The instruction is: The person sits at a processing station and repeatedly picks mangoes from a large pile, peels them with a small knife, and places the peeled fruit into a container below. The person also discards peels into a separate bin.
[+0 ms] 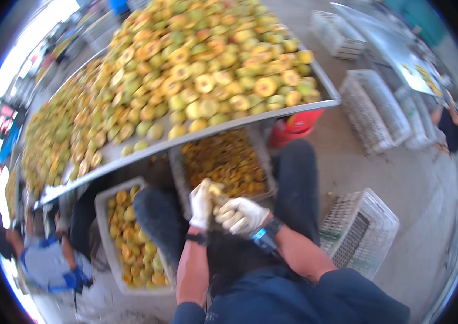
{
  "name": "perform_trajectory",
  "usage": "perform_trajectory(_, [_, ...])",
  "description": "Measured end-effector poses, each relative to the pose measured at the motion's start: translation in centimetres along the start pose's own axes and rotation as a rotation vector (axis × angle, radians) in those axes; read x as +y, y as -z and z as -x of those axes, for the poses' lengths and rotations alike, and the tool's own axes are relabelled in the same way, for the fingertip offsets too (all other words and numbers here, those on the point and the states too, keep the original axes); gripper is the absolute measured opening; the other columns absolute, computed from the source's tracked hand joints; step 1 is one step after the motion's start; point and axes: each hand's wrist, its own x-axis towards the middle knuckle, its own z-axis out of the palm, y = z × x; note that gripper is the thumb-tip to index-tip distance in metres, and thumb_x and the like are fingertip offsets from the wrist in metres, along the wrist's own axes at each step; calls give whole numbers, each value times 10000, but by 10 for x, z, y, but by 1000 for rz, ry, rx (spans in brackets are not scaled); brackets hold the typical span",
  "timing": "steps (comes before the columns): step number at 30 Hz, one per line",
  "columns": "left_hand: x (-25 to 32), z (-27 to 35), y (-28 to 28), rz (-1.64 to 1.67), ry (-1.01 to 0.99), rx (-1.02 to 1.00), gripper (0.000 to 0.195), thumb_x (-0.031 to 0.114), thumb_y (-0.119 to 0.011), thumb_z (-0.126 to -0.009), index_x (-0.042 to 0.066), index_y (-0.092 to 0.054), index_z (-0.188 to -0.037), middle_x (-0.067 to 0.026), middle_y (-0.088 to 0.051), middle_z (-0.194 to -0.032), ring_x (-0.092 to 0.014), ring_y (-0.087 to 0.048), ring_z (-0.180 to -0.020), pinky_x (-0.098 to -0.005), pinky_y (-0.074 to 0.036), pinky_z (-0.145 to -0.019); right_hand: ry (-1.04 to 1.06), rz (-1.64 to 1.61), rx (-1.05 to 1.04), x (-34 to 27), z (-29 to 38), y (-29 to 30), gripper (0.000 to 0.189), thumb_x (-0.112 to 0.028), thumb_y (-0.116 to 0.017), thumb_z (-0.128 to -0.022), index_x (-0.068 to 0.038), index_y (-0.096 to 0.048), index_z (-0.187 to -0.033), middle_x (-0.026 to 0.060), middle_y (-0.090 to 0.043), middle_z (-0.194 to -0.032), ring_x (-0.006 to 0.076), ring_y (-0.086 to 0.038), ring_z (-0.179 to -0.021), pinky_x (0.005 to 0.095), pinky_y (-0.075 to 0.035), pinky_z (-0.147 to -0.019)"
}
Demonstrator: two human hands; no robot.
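Note:
Between my knees, above a crate, my two gloved hands meet. My left hand is closed around a piece of yellow stone fruit. My right hand, its fingers curled, grips a small greyish object pressed at the fruit; blur hides what it is. Below and beyond them a plastic crate holds orange-brown fruit pieces. In front, a metal-edged table carries a large heap of halved yellow-green stone fruit, several with the stone hollow facing up.
Left of my knee stands a crate of fruit. A red bucket sits under the table's right corner. White crates stand on the floor to the right. A co-worker sits at the left; another person is far right.

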Motion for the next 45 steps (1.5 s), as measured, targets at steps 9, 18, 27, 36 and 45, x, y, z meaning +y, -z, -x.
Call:
perform_trajectory(9, [-5,-18,27,-121,152,-360,432,327,-563,-1007,-34,-732,-841,-49,-679,-723,-114,-561,-606,-263,-446,-587,28,-19,49,-2,4,9,194,-68,-466,-971,38,-600,-1062,-29,-412,-685,28,-345,-455,195,-332,-351])
perform_trajectory(18, [-127,-52,53,606,242,237,279,331,-522,-1022,87,-638,-951,-31,-619,-796,-177,-598,-686,-333,-498,-612,335,774,391,11,-23,-46,195,-41,-553,-955,-27,-540,-1149,-16,-470,-700,45,-379,-464,207,-315,-375])
perform_trajectory(27, [-14,-10,34,-222,-5,327,377,364,-655,-998,6,-690,-1111,-10,-656,-845,-51,-531,-635,-199,-432,-571,686,2506,1459,-33,-31,-24,703,-118,-528,-872,24,-324,-1529,278,-674,-1080,437,-690,-883,529,-551,-789])
perform_trajectory(36, [124,48,98,-371,-521,562,362,351,-560,-1039,14,-681,-1093,-122,-724,-846,-115,-622,-592,-231,-472,-519,766,2567,1387,-55,-20,-12,584,-136,-523,-905,-9,-427,-1467,226,-684,-1040,415,-688,-844,517,-546,-726])
perform_trajectory(45, [170,81,195,-1823,116,1176,435,360,-724,-881,103,-669,-1228,-150,-608,-1270,-352,-629,-1122,-473,-536,-900,989,2558,1325,-45,-14,-16,398,-137,-546,-906,-27,-598,-1284,180,-701,-953,368,-698,-803,488,-554,-691])
